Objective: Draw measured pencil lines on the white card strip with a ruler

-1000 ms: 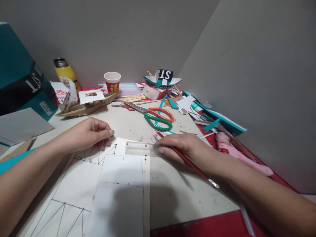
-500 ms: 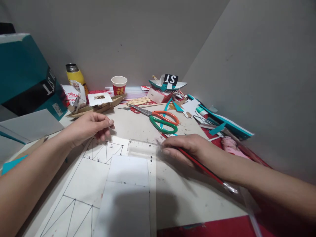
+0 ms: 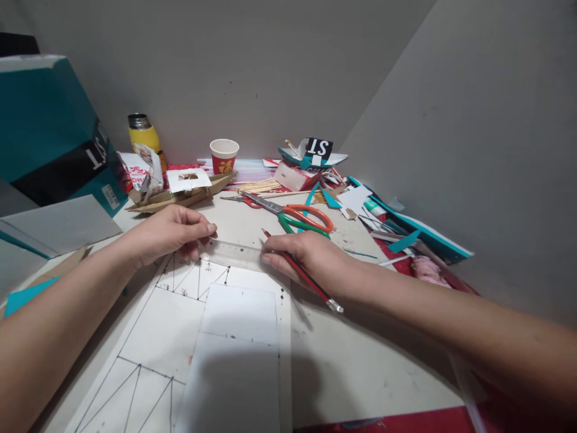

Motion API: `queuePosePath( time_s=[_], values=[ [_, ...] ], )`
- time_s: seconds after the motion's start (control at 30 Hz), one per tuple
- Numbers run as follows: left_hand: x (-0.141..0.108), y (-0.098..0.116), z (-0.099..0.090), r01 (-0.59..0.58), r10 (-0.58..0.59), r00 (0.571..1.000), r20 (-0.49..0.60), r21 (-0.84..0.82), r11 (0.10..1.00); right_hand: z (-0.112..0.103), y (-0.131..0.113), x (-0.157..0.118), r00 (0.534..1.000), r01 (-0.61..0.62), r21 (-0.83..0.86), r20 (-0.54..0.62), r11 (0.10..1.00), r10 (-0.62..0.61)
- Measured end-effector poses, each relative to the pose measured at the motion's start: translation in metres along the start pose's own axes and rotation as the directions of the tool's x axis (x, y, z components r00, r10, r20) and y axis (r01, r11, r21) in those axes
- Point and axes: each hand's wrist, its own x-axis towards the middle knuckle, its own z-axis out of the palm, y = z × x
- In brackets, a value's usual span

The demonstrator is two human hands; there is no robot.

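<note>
A clear plastic ruler (image 3: 237,252) spans the gap between my two hands, just above the top edge of a drawn sheet. My left hand (image 3: 178,236) pinches its left end between thumb and fingers. With my right hand (image 3: 300,255) I grip the other end, and a red and black pencil (image 3: 311,279) is held in the same hand, its point toward the upper left. Beneath lies a large white sheet (image 3: 153,325) with triangles and lines drawn in black. On top of that rests a smaller white card (image 3: 241,361) with a pencil line across it.
Scissors with orange and green handles (image 3: 309,218) lie beyond my right hand. Behind stand a paper cup (image 3: 224,157), a yellow bottle (image 3: 146,137) and a cardboard boat (image 3: 189,195). A teal box (image 3: 49,132) is at left; paper scraps (image 3: 354,201) spread at right.
My right hand has moved left with the ruler and pencil, bringing the ruler's left end to my left hand, which has closed on it. The view has shifted slightly.
</note>
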Motion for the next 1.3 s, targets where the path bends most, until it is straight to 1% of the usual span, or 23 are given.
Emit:
queuePosePath(
  time_s=[0.13, 0.27, 0.53, 0.7, 0.9, 1.3],
  values=[
    [0.001, -0.001, 0.000, 0.032, -0.033, 0.999, 0.029, 0.014, 0.999, 0.003, -0.001, 0.002, 1.000, 0.003, -0.040, 0.017, 0.999, -0.002],
    [0.002, 0.000, 0.000, 0.037, -0.039, 0.998, 0.040, 0.033, 0.999, 0.006, -0.004, 0.005, 1.000, 0.011, -0.059, 0.023, 0.998, -0.010],
    [0.001, 0.003, 0.000, 0.055, -0.057, 0.998, 0.026, 0.068, 0.996, 0.007, -0.009, 0.008, 1.000, -0.002, -0.061, 0.028, 0.998, 0.004],
    [0.001, 0.001, -0.001, 0.074, -0.076, 0.997, 0.017, 0.081, 0.994, 0.009, -0.009, 0.009, 1.000, -0.013, -0.059, 0.012, 0.998, 0.014],
    [0.001, -0.002, -0.004, 0.101, -0.103, 0.995, 0.013, 0.106, 0.989, 0.008, -0.010, 0.010, 1.000, -0.010, -0.071, 0.028, 0.997, 0.012],
    [0.002, -0.001, -0.003, 0.093, -0.095, 0.995, 0.026, 0.075, 0.993, 0.007, -0.011, 0.010, 1.000, -0.008, -0.088, 0.019, 0.996, 0.010]
  ],
)
